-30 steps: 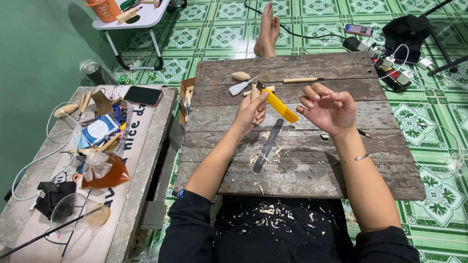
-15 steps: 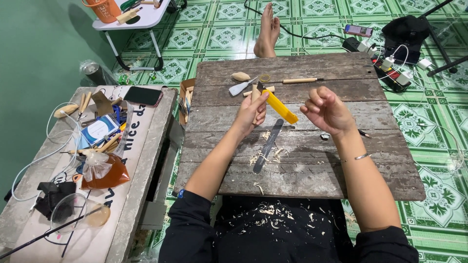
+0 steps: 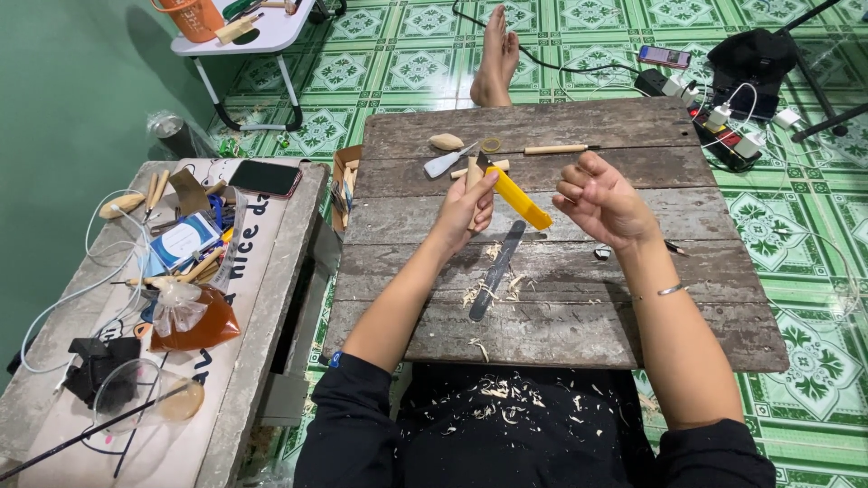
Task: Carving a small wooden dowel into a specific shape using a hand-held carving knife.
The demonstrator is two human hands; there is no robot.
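Your right hand point(image 3: 604, 201) has curled from open and spread a second ago into a loose fist, empty as far as the view shows, hovering above the worktop point(image 3: 633, 298). Your left hand point(image 3: 466, 210) has not moved: it stays closed around the yellow knife point(image 3: 520, 199) and a small wood piece point(image 3: 474, 172), raised over the worktop's middle. The file point(image 3: 497, 269) lies among shavings point(image 3: 479, 291) just below.
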